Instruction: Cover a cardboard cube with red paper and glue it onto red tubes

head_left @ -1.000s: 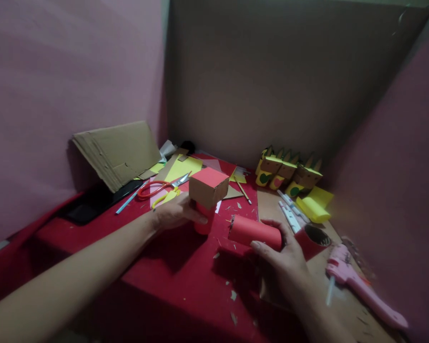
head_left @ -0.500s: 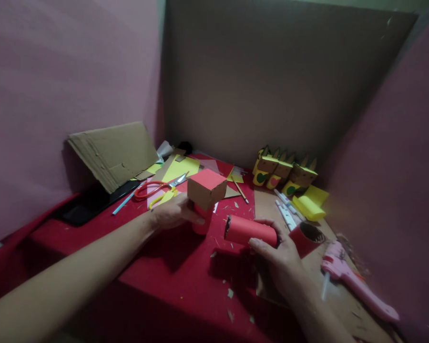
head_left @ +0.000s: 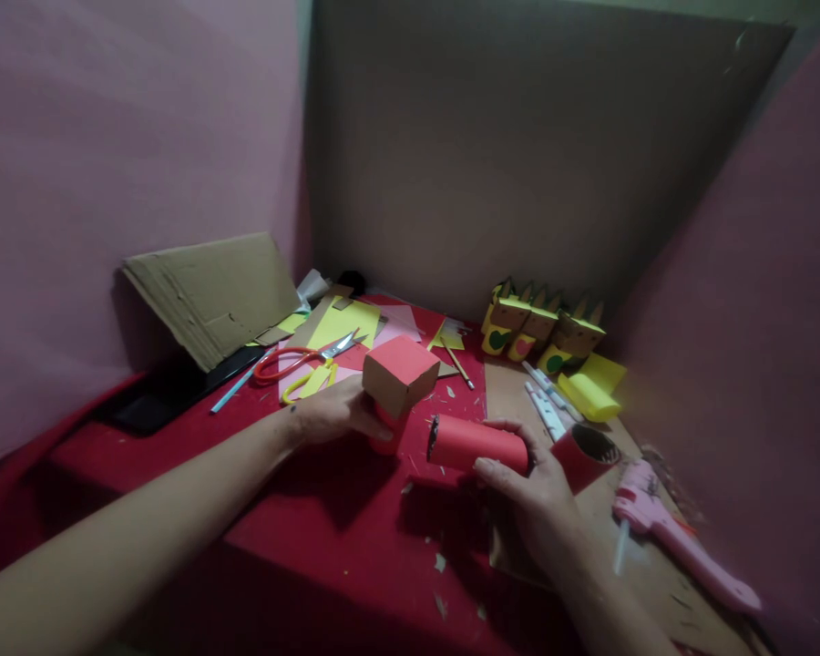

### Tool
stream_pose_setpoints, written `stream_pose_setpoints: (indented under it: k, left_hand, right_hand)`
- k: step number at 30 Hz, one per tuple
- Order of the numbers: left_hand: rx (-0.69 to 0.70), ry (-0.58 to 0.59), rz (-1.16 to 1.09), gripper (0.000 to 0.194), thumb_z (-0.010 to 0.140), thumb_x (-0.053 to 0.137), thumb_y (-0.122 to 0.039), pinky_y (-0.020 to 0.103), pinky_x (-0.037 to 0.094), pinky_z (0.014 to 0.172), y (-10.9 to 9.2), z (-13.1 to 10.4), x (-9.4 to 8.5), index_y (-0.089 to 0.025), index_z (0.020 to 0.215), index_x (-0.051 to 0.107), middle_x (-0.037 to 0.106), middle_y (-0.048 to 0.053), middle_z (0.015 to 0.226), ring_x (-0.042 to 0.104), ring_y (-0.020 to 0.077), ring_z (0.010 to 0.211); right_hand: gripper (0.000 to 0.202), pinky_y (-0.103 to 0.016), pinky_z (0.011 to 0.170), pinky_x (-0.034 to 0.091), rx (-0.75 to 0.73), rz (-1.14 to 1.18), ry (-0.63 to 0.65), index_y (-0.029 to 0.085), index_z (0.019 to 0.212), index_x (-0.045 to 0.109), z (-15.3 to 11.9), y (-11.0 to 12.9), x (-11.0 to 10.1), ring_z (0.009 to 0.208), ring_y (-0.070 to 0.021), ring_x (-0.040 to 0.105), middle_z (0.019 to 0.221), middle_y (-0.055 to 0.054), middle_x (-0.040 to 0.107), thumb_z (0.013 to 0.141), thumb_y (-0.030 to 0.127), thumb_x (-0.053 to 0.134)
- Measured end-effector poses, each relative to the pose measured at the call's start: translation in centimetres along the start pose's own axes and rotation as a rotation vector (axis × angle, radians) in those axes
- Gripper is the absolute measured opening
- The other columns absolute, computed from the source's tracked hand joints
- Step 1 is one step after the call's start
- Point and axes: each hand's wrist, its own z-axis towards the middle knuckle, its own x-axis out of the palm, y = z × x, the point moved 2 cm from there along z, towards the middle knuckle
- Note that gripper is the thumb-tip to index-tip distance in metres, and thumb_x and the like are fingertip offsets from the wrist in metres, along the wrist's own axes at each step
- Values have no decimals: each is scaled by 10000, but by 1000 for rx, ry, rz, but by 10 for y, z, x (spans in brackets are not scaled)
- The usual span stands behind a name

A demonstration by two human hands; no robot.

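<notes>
My left hand is wrapped round a red paper-covered tube, partly hidden by the fingers. On top of that tube sits a small cardboard box with a red upper face, tilted towards me. My right hand grips a second red tube lying sideways, its open end facing left. Just beyond the right hand is a third red tube, its dark hollow end showing. Red-handled scissors and yellow-handled scissors lie past my left hand.
A pink glue gun rests on a cardboard sheet at right. Several yellow cardboard figures stand at the back, near rolled yellow paper. A pencil and paper scraps lie mid-table. Folded cardboard leans at left.
The box on the left-hand tube has tipped towards me and dropped slightly, showing more of its red top. My right hand and its tube stay nearly still.
</notes>
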Motion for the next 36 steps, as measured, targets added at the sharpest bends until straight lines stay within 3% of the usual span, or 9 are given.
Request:
stream_pose_setpoints:
  k: [9, 20, 29, 36]
  left_hand:
    - [10, -34, 79, 389, 474, 882, -176, 321, 517, 778, -3, -2, 2, -192, 830, 728, 715, -10, 846, 614, 239, 863]
    - [119, -384, 109, 548, 574, 889, -339, 392, 549, 881, -7, -6, 3, -199, 1046, 648, 758, 45, 1029, 677, 290, 1002]
    - [176, -461, 220, 606, 564, 884, -326, 449, 555, 904, -4, -2, 0, -204, 1093, 612, 769, 72, 1105, 684, 351, 1073]
    - [209, -493, 327, 710, 618, 906, -317, 467, 544, 907, 10, 2, -2, -214, 1221, 544, 748, 85, 1160, 668, 384, 1127]
  right_hand:
    - [716, -255, 627, 615, -16, -36, -12, 213, 1129, 655, -1, -1, 0, 640, -159, 725, 806, -8, 783, 552, 360, 1051]
    - [704, -248, 658, 594, 10, -57, 7, 202, 1162, 650, -3, 0, 1, 681, -163, 715, 812, -27, 800, 597, 374, 1034]
    - [697, -279, 659, 584, 5, -86, -8, 201, 1145, 649, -4, 1, 3, 673, -187, 716, 783, -24, 789, 594, 400, 1027]
    - [699, -288, 673, 601, 16, -50, -19, 208, 1145, 657, -5, 1, 5, 687, -195, 727, 815, -33, 800, 579, 375, 1032]
